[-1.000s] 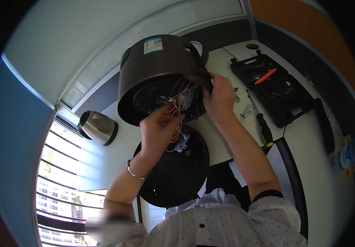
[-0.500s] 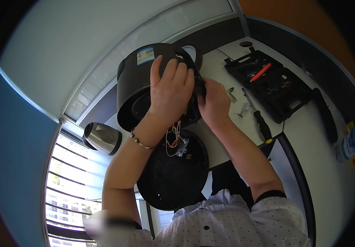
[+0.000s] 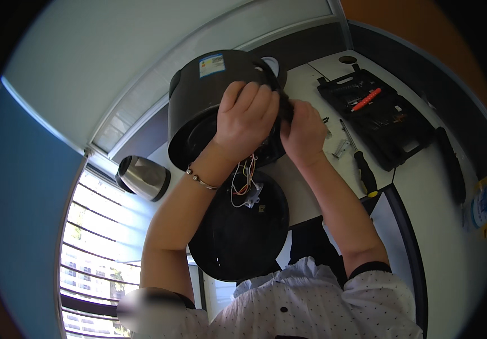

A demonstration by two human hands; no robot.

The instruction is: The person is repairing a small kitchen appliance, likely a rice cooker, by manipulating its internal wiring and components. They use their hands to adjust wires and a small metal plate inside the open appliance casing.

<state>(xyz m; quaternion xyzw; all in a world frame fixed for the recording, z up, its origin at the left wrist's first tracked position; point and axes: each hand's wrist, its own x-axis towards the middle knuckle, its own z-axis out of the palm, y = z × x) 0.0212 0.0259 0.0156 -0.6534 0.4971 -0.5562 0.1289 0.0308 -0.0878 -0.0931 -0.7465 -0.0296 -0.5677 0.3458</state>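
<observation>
Black appliance housing (image 3: 201,93), tilted, beneath and beyond the left hand (image 3: 244,120), just left of the right hand (image 3: 304,135). Right fingers bent round its right edge; left fingers half-curled beside them, fingertips' hold hidden, impossible to tell. Looks bulky, rigid, smooth, likely awkward one-handed; best held by the shell, sparing thin, easily strained wires (image 3: 246,174) below the hands.

The dark appliance housing (image 3: 201,93) is tipped over, wires (image 3: 249,175) running from it to a round black cover (image 3: 240,240).
</observation>
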